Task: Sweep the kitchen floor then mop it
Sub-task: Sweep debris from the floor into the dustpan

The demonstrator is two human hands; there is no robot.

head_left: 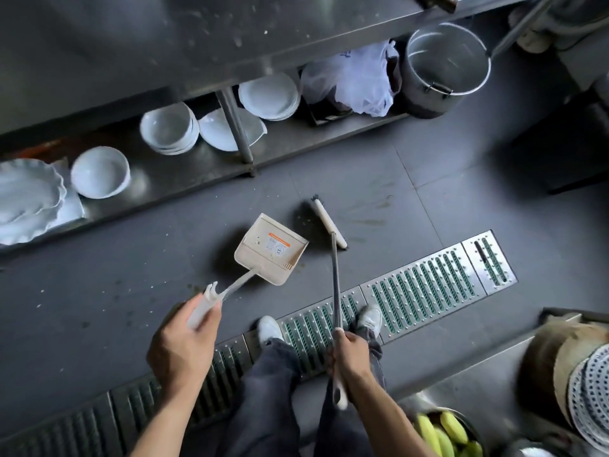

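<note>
Gripped in the right hand (349,354) is the broom (335,278), fingers curled round its pole; the dustpan (272,249) is held by its handle in the left hand (184,338). The broom head is set on the floor (362,173) at two o'clock of the pan, just beside its mouth. Open floor is bounded at twelve by a low shelf (184,174) of bowls (169,128) and at six by a drain grate (425,285). An orange-striped label is carried inside the pan, its writing too small to be read. Both forearms are stretched forward.

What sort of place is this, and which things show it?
Most likely a restaurant or commercial kitchen: a steel counter with stacked white bowls on its lower shelf, a large metal stockpot, and a grated floor drain.
</note>
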